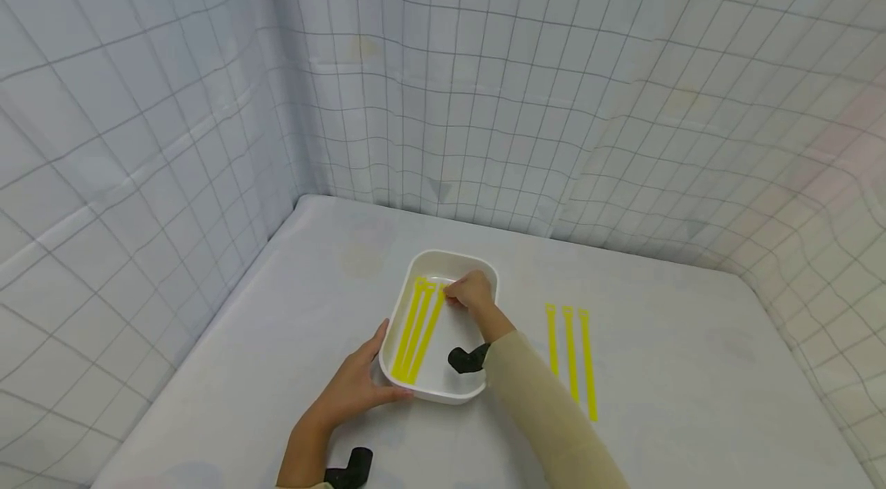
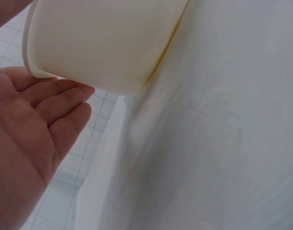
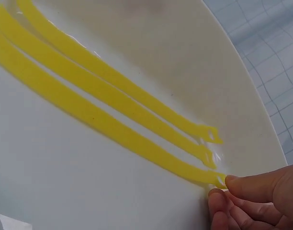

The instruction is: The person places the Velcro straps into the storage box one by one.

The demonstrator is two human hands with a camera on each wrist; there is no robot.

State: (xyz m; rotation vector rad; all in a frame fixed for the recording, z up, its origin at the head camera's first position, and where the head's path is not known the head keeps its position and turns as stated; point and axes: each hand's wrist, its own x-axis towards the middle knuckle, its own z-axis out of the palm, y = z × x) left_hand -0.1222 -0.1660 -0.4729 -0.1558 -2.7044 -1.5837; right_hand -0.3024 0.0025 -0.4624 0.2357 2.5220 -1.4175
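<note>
A white rectangular tray [image 1: 450,397] with rounded corners sits on the table. My left hand [image 1: 353,389] holds its near left corner, thumb along the front side and fingers along the left side; in the left wrist view those fingers touch the outer wall below the rim. Inside, two yellow hook-and-loop cable ties [image 1: 408,327] lie lengthwise near the left wall. My right hand [image 1: 472,293] reaches in and pinches the slotted head of a third yellow cable tie [image 3: 113,128], which lies beside them, slightly apart. The right fingertips meet at the far end of that tie.
Three more yellow cable ties [image 1: 571,350] lie side by side on the table right of the tray, partly behind the right sleeve [image 1: 547,404]. White cloth covers the table [image 1: 692,366]. Grid-patterned curtains [image 1: 443,89] hang behind it and at both sides.
</note>
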